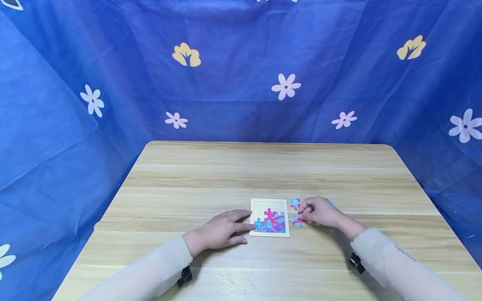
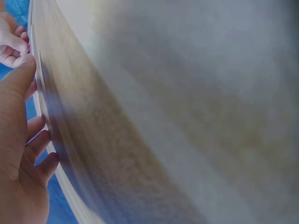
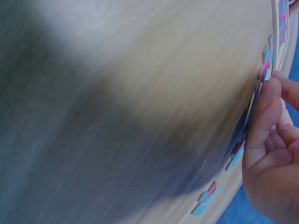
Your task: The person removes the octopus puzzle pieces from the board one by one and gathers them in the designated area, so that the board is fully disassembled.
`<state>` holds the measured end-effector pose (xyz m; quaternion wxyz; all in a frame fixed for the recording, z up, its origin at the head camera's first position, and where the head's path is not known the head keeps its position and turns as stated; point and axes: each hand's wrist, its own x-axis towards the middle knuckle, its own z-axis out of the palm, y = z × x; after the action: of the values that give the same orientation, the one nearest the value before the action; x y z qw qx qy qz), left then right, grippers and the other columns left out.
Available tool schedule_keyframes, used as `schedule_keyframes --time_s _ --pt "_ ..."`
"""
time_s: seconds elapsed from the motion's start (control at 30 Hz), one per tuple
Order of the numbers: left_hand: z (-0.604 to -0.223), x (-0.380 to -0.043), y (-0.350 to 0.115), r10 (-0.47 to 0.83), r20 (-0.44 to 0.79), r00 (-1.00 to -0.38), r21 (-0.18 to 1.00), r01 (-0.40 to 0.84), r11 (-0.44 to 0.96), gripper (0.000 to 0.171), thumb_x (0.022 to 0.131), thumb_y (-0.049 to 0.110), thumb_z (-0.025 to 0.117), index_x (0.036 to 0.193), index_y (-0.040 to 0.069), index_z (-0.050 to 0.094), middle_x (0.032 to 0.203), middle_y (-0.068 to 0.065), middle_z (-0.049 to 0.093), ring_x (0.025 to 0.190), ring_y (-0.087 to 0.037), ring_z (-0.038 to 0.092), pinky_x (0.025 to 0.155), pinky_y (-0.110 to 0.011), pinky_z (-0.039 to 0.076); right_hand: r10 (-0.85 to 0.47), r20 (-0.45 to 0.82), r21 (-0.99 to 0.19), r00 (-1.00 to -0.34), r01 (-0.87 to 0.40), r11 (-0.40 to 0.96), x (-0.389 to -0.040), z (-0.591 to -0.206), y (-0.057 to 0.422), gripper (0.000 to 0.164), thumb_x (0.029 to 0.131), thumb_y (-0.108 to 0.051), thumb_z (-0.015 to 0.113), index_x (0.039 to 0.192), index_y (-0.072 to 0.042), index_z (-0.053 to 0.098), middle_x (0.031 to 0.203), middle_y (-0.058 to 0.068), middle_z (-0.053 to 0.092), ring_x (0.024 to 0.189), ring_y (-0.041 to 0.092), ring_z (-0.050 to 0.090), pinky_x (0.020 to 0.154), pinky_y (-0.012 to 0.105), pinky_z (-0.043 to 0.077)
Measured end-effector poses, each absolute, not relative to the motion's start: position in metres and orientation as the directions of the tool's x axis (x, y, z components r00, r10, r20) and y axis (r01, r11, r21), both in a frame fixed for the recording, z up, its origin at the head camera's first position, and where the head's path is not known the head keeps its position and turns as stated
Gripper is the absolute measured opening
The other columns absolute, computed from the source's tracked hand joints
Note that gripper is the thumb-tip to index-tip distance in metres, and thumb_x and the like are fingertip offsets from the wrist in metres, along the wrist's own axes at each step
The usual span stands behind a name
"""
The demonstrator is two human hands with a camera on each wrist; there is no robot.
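Observation:
A square wooden jigsaw tray (image 1: 270, 200) lies on the table, its lower part filled with pieces forming a pink octopus (image 1: 272, 221) on blue. My left hand (image 1: 226, 230) lies at its left side, fingers spread, with fingertips on the tray's edge. To the right of the tray, my right hand (image 1: 321, 212) has thumb and index finger pinching at a blue-and-pink puzzle piece (image 1: 296, 221); in the right wrist view those fingertips cover one end of a piece (image 3: 267, 58) beside the tray. Another loose piece (image 1: 295, 203) lies just above it.
Further loose pieces lie beyond the right hand, one partly hidden piece (image 1: 332, 202) in the head view and another piece (image 3: 205, 198) in the right wrist view. The wood-grain table (image 1: 211, 171) ends at a blue flowered cloth (image 1: 233, 83).

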<state>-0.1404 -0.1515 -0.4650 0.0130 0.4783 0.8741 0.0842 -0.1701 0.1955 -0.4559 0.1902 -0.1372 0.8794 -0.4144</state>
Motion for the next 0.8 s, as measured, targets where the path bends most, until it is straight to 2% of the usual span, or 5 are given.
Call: schedule_keyframes --time_s 0.27,0.43,0.6,0.8 --pt "-0.464 -0.141 -0.153 0.851 0.083 -0.519 0.152 0.85 0.504 0.047 0.093 0.045 0.057 0.133 0.021 0.058 0.145 -0.015 0.041 0.133 -0.028 0.038 0.108 -0.04 0.033 -0.435 -0.196 -0.81 -0.879 -0.104 0.577 -0.172 -0.458 0.189 0.007 0.086 -0.008 0.069 0.092 -0.005 0.068 0.073 0.001 0.064 0.061 0.016 0.059 0.045 0.025 0.047" --pt "-0.462 -0.139 -0.153 0.85 0.09 -0.518 0.152 0.851 0.503 0.047 0.092 0.044 0.058 0.133 0.02 0.058 0.144 -0.016 0.042 0.132 -0.029 0.039 0.108 -0.041 0.033 -0.456 -0.191 -0.839 -0.869 -0.097 0.536 -0.173 -0.456 0.183 0.01 0.087 -0.007 0.067 0.096 -0.001 0.068 0.077 0.004 0.065 0.065 0.016 0.06 0.051 0.027 0.051" --pt "-0.461 -0.138 -0.151 0.843 0.078 -0.532 0.149 0.842 0.518 0.049 0.093 0.046 0.057 0.136 0.022 0.056 0.145 -0.015 0.041 0.133 -0.028 0.038 0.109 -0.042 0.032 -0.462 -0.182 -0.844 -0.868 -0.103 0.526 -0.174 -0.455 0.176 0.011 0.089 -0.007 0.064 0.098 -0.001 0.067 0.081 0.004 0.065 0.068 0.016 0.06 0.055 0.028 0.053" --pt "-0.459 -0.136 -0.147 0.833 0.041 -0.551 0.156 0.827 0.54 0.05 0.093 0.048 0.055 0.137 0.025 0.054 0.147 -0.012 0.038 0.135 -0.026 0.035 0.11 -0.04 0.03 -0.454 -0.13 -0.825 -0.882 -0.158 0.542 -0.175 -0.455 0.165 0.011 0.089 -0.011 0.067 0.098 -0.005 0.068 0.083 0.001 0.063 0.072 0.016 0.058 0.059 0.025 0.052"
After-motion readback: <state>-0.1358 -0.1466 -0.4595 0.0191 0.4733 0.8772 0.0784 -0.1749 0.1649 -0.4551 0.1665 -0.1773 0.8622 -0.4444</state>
